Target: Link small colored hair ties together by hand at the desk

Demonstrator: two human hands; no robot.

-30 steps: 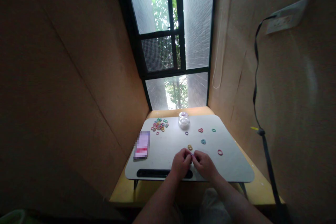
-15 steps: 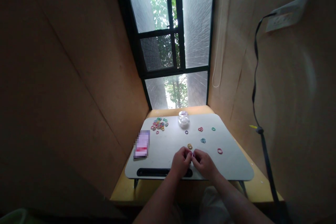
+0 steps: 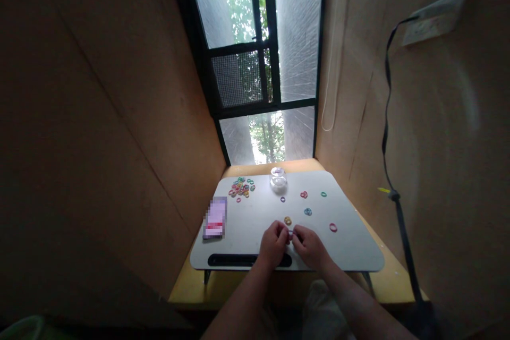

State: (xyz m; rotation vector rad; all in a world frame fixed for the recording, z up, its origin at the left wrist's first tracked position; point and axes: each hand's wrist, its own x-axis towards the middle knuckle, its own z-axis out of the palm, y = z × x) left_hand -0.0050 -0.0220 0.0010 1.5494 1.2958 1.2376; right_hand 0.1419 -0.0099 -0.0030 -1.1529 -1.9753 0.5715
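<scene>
Close together over the front half of the white table (image 3: pixel 255 223), my two hands pinch a small purple hair tie (image 3: pixel 290 232) between them. My left hand (image 3: pixel 273 243) is closed with its fingertips at one side of the tie. The fingers of my right hand (image 3: pixel 309 247) are closed on the other side. Just beyond the fingertips lies a small cluster of yellow hair ties (image 3: pixel 287 220). Farther right are a blue cluster (image 3: pixel 308 212), a red cluster (image 3: pixel 304 195), a green tie (image 3: pixel 323 194) and a pink tie (image 3: pixel 333 227). A single purple tie (image 3: pixel 282 199) rests behind the yellow ones.
A mixed pile of colourful hair ties (image 3: pixel 241 188) is at the back left, above a phone (image 3: pixel 215 218). A clear round container (image 3: pixel 278 183) stands at the back edge. A black slot (image 3: pixel 233 260) runs along the front. A black cable (image 3: pixel 385 133) hangs on the right.
The fingertips have drawn slightly apart, and the purple hair tie between them now looks longer and flatter. The things on the table lie as before.
</scene>
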